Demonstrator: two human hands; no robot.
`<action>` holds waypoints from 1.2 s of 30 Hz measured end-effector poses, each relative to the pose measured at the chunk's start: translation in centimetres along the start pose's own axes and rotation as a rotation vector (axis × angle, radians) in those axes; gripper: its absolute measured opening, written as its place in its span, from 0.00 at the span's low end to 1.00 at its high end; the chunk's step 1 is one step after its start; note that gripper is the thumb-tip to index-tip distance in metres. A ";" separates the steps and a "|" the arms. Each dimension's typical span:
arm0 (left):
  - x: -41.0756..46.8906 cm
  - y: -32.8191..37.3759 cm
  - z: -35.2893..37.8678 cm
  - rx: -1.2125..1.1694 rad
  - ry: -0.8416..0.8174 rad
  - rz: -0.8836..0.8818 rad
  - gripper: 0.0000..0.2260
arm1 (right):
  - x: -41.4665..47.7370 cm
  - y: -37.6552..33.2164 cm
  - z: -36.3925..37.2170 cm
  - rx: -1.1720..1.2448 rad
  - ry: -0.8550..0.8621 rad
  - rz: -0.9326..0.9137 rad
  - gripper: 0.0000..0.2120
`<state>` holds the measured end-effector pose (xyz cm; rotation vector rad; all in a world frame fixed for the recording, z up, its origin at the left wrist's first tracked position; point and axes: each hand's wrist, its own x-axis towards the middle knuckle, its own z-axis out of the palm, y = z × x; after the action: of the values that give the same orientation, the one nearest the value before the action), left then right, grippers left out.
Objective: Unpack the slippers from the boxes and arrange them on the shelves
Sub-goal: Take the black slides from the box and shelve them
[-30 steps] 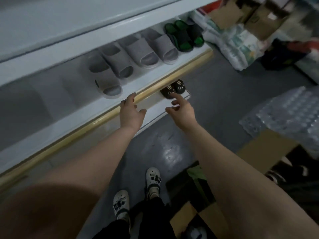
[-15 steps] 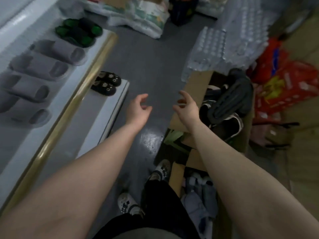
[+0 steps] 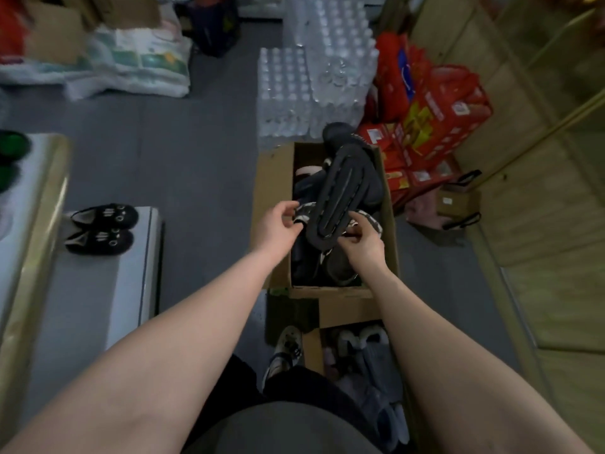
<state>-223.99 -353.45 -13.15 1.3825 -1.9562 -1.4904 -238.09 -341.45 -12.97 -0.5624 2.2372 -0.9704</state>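
Both hands in open brown cardboard box (image 3: 281, 178): left hand (image 3: 278, 224), right hand (image 3: 361, 240) pinching patterned slipper (image 3: 302, 213) beneath dark upturned slipper sole (image 3: 340, 194). Black cat-face pair (image 3: 101, 229) shelved far left; box mostly full.

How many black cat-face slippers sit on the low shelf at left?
2: one cat-face slipper farther from the camera, the other right beside it, nearer, both on the low shelf. None looks hidden there.
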 end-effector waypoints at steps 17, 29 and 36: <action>11.5 2.3 4.8 0.157 -0.309 -0.098 0.24 | 7.9 1.4 -1.8 0.128 0.150 0.253 0.27; 20.0 2.5 5.9 -0.028 -0.653 -0.440 0.23 | 14.4 -2.4 3.8 0.219 0.051 0.493 0.49; 19.9 4.7 7.3 -0.231 -0.726 -0.465 0.25 | 14.7 -1.7 3.8 0.338 0.106 0.451 0.47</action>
<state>-241.18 -365.95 -17.73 1.3655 -1.7757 -2.6398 -245.76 -353.13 -19.21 0.1419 2.0909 -1.1157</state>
